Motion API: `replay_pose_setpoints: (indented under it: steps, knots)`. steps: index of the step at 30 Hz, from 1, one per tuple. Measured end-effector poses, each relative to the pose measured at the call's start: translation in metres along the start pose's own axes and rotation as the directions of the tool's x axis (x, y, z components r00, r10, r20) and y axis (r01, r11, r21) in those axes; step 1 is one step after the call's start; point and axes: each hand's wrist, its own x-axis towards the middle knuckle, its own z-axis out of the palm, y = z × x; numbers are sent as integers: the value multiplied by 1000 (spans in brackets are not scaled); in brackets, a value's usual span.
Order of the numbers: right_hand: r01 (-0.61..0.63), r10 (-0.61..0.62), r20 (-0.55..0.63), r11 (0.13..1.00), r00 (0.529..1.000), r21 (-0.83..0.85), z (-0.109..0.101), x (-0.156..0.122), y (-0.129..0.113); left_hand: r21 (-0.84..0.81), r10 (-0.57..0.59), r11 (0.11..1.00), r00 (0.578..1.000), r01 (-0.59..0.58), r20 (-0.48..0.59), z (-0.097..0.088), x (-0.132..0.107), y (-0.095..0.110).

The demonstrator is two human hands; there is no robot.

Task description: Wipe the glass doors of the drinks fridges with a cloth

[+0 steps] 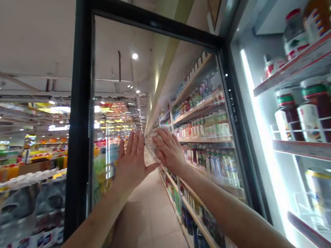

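Both my hands press flat against the glass of an open cooler door point(85, 109) with a black frame. My left hand point(132, 160) has its fingers stretched up and its thumb out to the right. My right hand point(168, 149) lies beside it, fingers spread on the pane. Neither hand holds anything. Through the glass I see a shop aisle and long shelves of bottled drinks point(211, 128).
At the right, the lit cooler interior point(263, 136) holds shelves of bottles and jars point(317, 111), with cans point(328, 196) lower down. Stacked packs of bottles point(23, 222) stand at the left. A tiled aisle floor point(156, 221) runs ahead.
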Motion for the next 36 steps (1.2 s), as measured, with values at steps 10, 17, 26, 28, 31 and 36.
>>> replay_pose_setpoints:
  steps: [10,17,26,28,31,36]
  knots:
    - [-566,519,-272,814,810,-133,-64,-32,136,69,-59,996,998,57,28,4,1,9]
    - [111,-102,100,990,990,-84,-10,21,40,36,-51,998,999,51,-1,8,1,4]
    - [-617,587,-199,771,785,-157,-98,-20,205,39,-80,996,997,80,19,6,1,10]
    - [-607,573,-216,780,791,-154,-86,-21,188,38,-83,996,996,82,14,7,1,9]
    - [-354,341,-108,925,934,-142,-52,-12,126,33,-74,997,997,73,9,8,0,7]
    - [56,-41,133,992,990,-113,-42,-10,91,37,-31,999,999,31,-8,9,-1,5]
